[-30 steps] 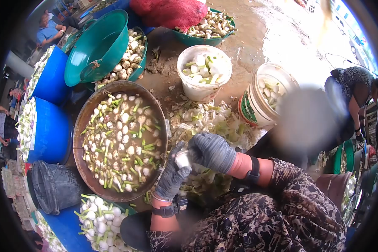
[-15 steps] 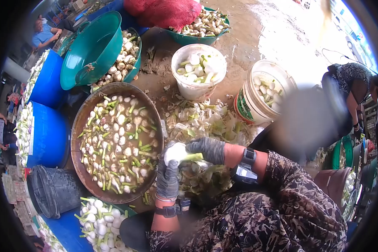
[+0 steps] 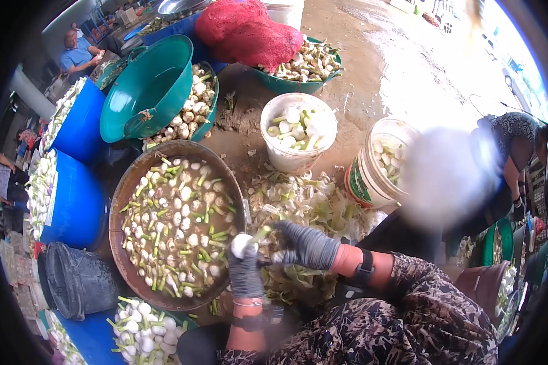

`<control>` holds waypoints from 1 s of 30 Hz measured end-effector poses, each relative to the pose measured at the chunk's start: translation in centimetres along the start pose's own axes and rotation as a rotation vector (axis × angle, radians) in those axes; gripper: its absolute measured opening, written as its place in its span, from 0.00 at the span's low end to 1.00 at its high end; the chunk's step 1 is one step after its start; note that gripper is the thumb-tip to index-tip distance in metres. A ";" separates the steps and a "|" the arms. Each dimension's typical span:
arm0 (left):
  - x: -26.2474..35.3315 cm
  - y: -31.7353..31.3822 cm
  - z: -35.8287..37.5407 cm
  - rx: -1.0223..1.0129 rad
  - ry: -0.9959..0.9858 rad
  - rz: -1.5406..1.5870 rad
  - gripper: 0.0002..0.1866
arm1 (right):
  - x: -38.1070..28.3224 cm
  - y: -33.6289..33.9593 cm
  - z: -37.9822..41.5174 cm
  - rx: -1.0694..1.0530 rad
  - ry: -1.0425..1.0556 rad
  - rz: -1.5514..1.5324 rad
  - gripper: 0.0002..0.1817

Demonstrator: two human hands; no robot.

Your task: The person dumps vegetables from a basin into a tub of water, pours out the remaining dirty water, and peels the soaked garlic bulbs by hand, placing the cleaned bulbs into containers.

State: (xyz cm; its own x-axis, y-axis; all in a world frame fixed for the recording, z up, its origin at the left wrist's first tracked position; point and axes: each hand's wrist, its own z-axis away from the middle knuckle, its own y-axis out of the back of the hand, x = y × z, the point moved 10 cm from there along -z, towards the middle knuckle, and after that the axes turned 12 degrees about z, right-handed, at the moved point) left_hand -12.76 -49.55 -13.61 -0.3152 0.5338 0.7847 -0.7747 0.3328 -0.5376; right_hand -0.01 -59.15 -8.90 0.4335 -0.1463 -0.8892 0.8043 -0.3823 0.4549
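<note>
My left hand (image 3: 245,274), in a grey glove, is closed around a fresh garlic bulb (image 3: 240,246) whose green stem points up to the right. Close beside that stem is my gloved right hand (image 3: 313,244), its fingers bent; a small pale bit and a thin dark line show by its thumb, and I cannot tell what it grips. Just left of both hands, a wide brown tub (image 3: 117,243) holds murky water with many floating garlic bulbs. Peeled-off garlic skins (image 3: 310,210) lie heaped on the ground beyond my hands.
Two white buckets (image 3: 295,159) (image 3: 360,176) of peeled garlic stand ahead. Blue bins (image 3: 76,198) and a black bucket (image 3: 88,286) line the left. A green basin (image 3: 146,91) leans over unpeeled garlic near a red mesh sack (image 3: 256,42). Other people sit or bend at both sides.
My right hand has shifted right and slightly down, off the garlic bulb. The left hand keeps the bulb, whose stem now points upward. The camera view has tilted a little.
</note>
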 end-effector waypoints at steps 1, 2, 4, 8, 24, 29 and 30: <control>-0.6 -1.3 -0.6 -0.092 -0.025 -0.258 0.16 | -2.2 0.8 -0.9 -0.070 -0.061 -0.045 0.21; -1.4 -2.6 -0.3 -0.190 -0.051 -0.424 0.17 | -2.7 1.3 -1.3 -0.085 -0.088 0.031 0.16; -3.9 -2.6 0.5 -0.211 0.005 -0.480 0.15 | -2.9 2.6 -3.3 0.026 0.085 0.304 0.11; -6.6 -1.7 1.6 -0.263 0.069 -0.396 0.27 | -0.5 12.0 -7.7 0.560 -0.096 0.333 0.11; 5.4 4.1 0.4 0.200 -0.050 0.201 0.14 | 8.8 -25.9 -16.4 -0.783 0.097 1.045 0.26; 5.5 4.9 0.3 0.166 -0.053 0.211 0.15 | 7.7 -25.6 -15.7 -0.888 -0.052 1.020 0.26; 5.4 5.3 0.3 0.169 -0.038 0.219 0.16 | 7.3 -24.5 -16.1 -0.782 -0.015 0.965 0.25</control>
State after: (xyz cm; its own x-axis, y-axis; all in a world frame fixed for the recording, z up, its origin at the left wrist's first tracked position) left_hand -18.73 -45.16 -12.14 -0.5031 0.5481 0.6683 -0.7653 0.0767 -0.6390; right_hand -10.05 -36.14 -25.74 0.9818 -0.0774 -0.1735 0.1878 0.5327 0.8252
